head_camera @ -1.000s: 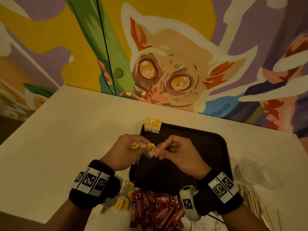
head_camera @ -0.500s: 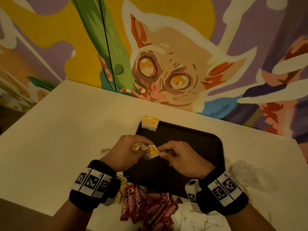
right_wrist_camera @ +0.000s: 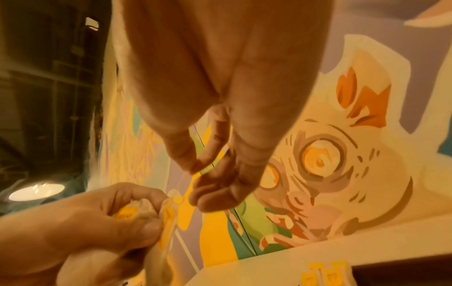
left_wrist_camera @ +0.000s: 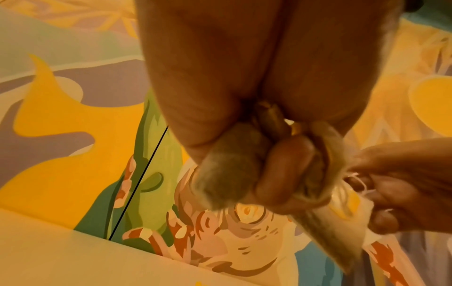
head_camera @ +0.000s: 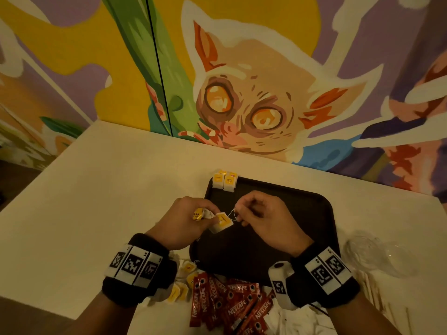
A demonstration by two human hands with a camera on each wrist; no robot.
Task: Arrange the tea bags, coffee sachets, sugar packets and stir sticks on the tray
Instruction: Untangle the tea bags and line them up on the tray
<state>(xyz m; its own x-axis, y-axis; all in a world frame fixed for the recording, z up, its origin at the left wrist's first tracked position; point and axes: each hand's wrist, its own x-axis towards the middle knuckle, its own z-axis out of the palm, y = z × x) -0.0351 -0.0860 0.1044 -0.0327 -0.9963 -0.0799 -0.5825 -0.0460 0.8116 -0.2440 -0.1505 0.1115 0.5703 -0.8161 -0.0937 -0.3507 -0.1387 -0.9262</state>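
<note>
Head view: my left hand (head_camera: 186, 221) grips a small bunch of white tea bags with yellow paper tags (head_camera: 219, 222) above the near-left part of the dark brown plastic tray (head_camera: 314, 213).
Right hand (head_camera: 263, 218): fingertips pinch a thin white string (head_camera: 232, 212) running from the held bags.
Tray corner: two upright yellow-labelled tea bags (head_camera: 225, 182) stand at the far-left edge.
Near edge: red Nescafé coffee sachets (head_camera: 229, 303) lie in a loose heap on the cream table (head_camera: 96, 201), with more loose yellow-tagged tea bags (head_camera: 183, 281) just left of them.
Right side: wooden stir sticks (head_camera: 377, 293), dim, lie off the tray.
</note>
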